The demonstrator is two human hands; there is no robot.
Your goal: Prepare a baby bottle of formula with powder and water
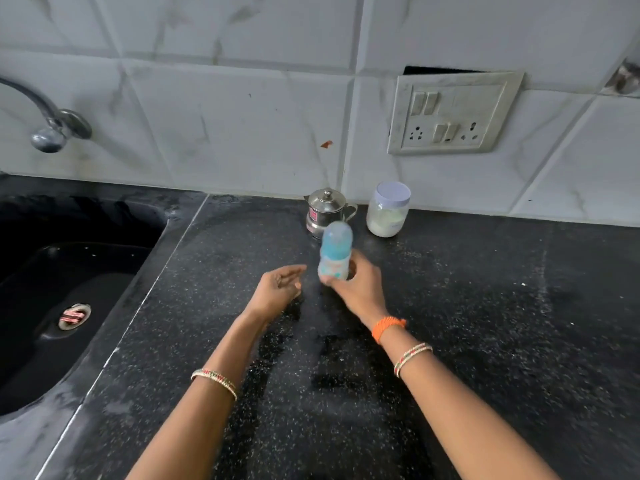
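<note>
A small baby bottle (335, 252) with a blue cap stands upright near the middle of the black speckled counter (485, 323), blurred. My right hand (358, 285) grips the bottle's lower body from the right side. My left hand (278, 289) hovers just left of the bottle, palm turned inward with relaxed fingers, holding nothing. Behind the bottle, against the wall, stands a clear jar (388, 209) with a pale lid, holding white powder in its lower part. Beside that jar sits a small lidded steel pot (327, 211) with a spout.
A black sink (69, 289) with a drain takes up the left side. A steel tap (48, 126) sticks out of the tiled wall above it. A switch and socket plate (450, 114) is mounted on the wall at the right.
</note>
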